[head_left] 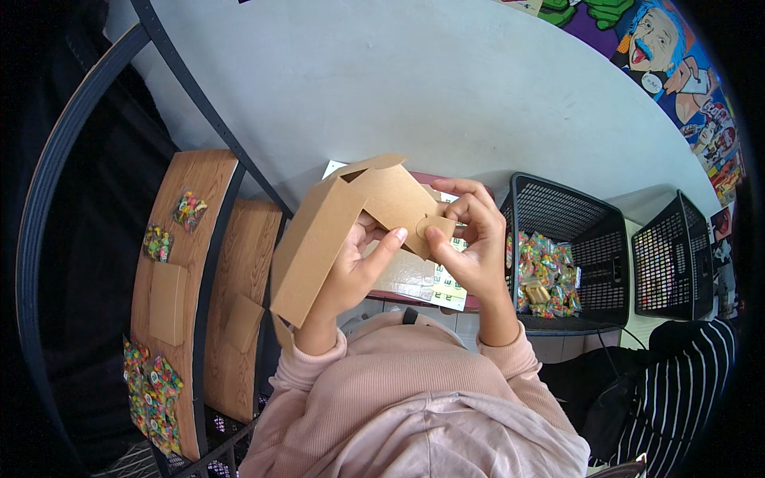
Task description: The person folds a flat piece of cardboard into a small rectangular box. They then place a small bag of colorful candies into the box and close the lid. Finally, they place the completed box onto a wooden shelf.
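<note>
A brown cardboard box, partly folded with its flaps open, is held up in front of my chest. My left hand grips it from below and inside, thumb stretched toward a flap. Pinching a small round tab at the box's right end, my right hand has its fingers curled over the flap edge. Both hands touch the box.
A black mesh basket at the right holds several bags of colourful candy; a second black basket stands beyond it. Wooden shelves at the left carry candy bags and flat brown cardboard pieces. A person in a striped sleeve sits at lower right.
</note>
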Available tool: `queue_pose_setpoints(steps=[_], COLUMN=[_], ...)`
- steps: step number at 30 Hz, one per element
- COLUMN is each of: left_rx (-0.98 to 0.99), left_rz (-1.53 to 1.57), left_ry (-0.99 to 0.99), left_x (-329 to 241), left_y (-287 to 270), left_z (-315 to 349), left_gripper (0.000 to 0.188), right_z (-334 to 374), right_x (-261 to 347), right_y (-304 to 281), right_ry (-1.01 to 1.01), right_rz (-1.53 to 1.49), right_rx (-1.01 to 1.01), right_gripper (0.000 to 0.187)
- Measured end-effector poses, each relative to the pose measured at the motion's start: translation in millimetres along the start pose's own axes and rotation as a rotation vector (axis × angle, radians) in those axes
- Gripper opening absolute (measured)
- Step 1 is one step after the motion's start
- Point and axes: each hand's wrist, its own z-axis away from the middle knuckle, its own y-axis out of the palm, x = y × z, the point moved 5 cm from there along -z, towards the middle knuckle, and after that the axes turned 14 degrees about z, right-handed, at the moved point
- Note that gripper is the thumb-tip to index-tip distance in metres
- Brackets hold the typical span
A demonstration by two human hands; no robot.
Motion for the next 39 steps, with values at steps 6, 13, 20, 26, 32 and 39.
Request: queue_pose_setpoints(steps=[6,13,20,26,32,39], left_rx=[-0.023,-0.038,-0.059,-0.046,-0.019,0.029], left_rz=[0.039,-0.036,-0.067,-0.156,-0.108,0.044], left_ry=[-0.078,-0.026,-0.007,-0.028,-0.076,-0.069], left_x=[1,3,5,7,5,19], left_y=[-1,-3,-2,-3,-1,-6], left_z=[0,4,7,10,11,9], left_gripper=[0.05,0.048,0.037,0.038,0.04,0.051], right_z=[0,6,11,17,22,25], right_x=[2,-2,-2,-9,-11,-20], right_y=[1,5,6,10,10,11], right_ry=[-0.063,-0.135,-0.11,-0.155,-0.052,-0.03], right_rz=[0.117,0.257,0.241,0.263,0.24,0.024], right_rx=[-0.028,-0.07,-0.058,0.066,0.074,-0.178], right_gripper=[0.024,0.025,0.023,0.019,0.019,0.018])
